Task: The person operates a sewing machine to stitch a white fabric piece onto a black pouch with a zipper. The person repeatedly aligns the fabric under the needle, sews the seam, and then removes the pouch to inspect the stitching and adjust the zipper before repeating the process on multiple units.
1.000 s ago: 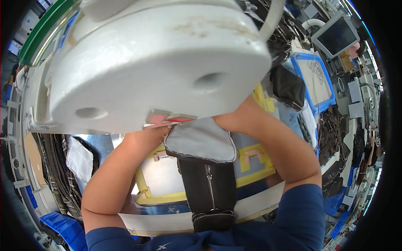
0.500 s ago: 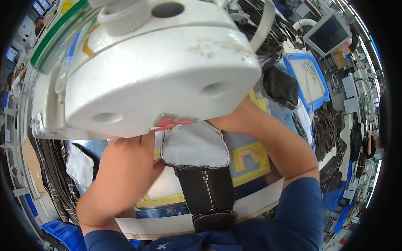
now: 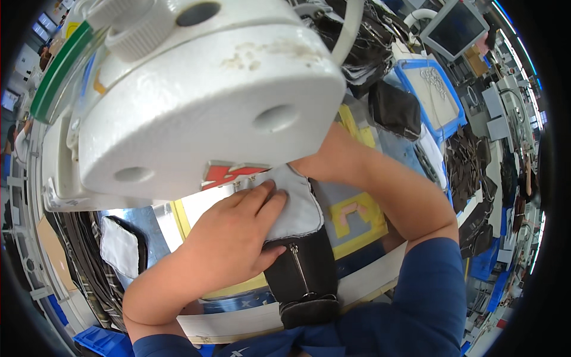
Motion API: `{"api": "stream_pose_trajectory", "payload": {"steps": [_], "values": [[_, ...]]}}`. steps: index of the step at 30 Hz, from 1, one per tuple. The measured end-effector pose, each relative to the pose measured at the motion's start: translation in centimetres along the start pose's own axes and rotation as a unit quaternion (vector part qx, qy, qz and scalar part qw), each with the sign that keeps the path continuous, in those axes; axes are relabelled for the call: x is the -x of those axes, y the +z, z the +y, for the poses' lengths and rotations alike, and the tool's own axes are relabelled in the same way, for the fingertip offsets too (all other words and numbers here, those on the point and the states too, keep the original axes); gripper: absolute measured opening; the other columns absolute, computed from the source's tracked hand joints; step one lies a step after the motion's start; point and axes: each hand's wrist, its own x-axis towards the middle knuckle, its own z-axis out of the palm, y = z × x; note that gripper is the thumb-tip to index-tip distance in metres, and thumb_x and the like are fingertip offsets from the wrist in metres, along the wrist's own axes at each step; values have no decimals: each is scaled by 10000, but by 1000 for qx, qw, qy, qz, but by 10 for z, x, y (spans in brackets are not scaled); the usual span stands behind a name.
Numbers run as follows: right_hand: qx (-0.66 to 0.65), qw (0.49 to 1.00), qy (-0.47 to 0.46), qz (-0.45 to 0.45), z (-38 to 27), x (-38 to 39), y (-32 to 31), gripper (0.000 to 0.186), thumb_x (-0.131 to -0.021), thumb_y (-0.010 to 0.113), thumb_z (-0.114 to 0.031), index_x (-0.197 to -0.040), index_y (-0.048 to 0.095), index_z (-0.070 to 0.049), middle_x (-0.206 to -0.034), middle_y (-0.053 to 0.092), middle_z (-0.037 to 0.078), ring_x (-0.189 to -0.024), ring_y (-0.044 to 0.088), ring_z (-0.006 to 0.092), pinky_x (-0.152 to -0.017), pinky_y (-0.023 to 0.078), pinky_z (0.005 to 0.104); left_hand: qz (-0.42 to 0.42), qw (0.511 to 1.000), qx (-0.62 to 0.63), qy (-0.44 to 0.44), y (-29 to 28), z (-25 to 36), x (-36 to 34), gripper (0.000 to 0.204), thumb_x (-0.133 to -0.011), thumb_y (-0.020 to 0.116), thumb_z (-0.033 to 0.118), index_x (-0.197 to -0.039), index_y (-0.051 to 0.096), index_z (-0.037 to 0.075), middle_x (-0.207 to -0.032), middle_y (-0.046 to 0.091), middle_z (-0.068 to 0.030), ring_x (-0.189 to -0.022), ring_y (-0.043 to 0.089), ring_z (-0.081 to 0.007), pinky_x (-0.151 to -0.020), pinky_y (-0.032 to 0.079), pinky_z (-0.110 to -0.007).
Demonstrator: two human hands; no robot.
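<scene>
My left hand point(image 3: 241, 223) lies with its fingers spread on a light grey lining panel point(image 3: 300, 208) with a dark stitched edge. The panel joins a black bag piece point(image 3: 300, 265) with a metal zipper, which runs toward my body. At the panel's far right edge is my right hand point(image 3: 321, 157); its fingers are hidden behind the white sewing machine head point(image 3: 208, 107), so I cannot see how they hold the piece. The machine head hangs over the far end of the panel and hides that part of the work.
On the left lie a white-lined dark piece point(image 3: 121, 245) and a stack of dark fabric strips point(image 3: 83, 256). Yellow tape point(image 3: 357, 238) marks the work surface. A black pouch point(image 3: 394, 111) and a blue-rimmed tray point(image 3: 434, 98) stand at the far right.
My left hand has moved right from the panel's left edge and now rests flat on the lining. The right hand stays near the panel's far right edge.
</scene>
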Motion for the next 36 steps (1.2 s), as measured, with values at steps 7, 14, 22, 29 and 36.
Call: {"api": "stream_pose_trajectory", "payload": {"steps": [7, 14, 22, 29, 36], "values": [[2, 1000, 1, -10, -9, -5, 2, 295, -941, 669, -237, -844, 746, 31, -818, 733, 252, -835, 725, 480, -803, 589, 540, -40, 998, -31, -25, -9, 4, 1, 741, -826, 850, 330, -1422, 562, -3, -1437, 593, -274, -1143, 684, -436, -1020, 559, -453], [-35, 999, 14, 7, -26, -6, 7, 169, -846, 647, -117, -834, 751, 15, -830, 725, 267, -826, 720, 479, -774, 592, 541, -39, 996, -66, -45, -5, 5, 7, 743, -818, 858, 336, -1413, 564, 0, -1385, 621, -294, -1146, 691, -425, -1013, 565, -441], [-54, 995, 71, -32, -31, 1, -8, 228, -831, 653, -143, -1002, 770, -47, -928, 763, 203, -873, 720, 460, -803, 594, 533, -18, 994, -101, -25, 1, 5, 12, 750, -816, 857, 353, -1408, 577, -11, -1394, 615, -309, -1209, 679, -406, -1045, 554, -433], [-38, 999, 33, -14, -35, -3, -8, 306, -879, 655, -121, -1166, 762, -104, -1115, 773, 148, -1040, 715, 392, -894, 578, 488, -14, 990, -136, -26, 12, 6, 16, 760, -821, 848, 371, -1413, 582, -23, -1418, 599, -324, -1245, 668, -408, -1054, 552, -432], [17, 998, -50, 17, -25, -6, 0, 270, -930, 711, -182, -1185, 774, -117, -1100, 776, 110, -1025, 729, 354, -893, 574, 458, -22, 986, -165, -23, 16, 7, 18, 780, -837, 835, 391, -1424, 571, -50, -1425, 594, -337, -1257, 661, -411, -1061, 550, -436]]}}
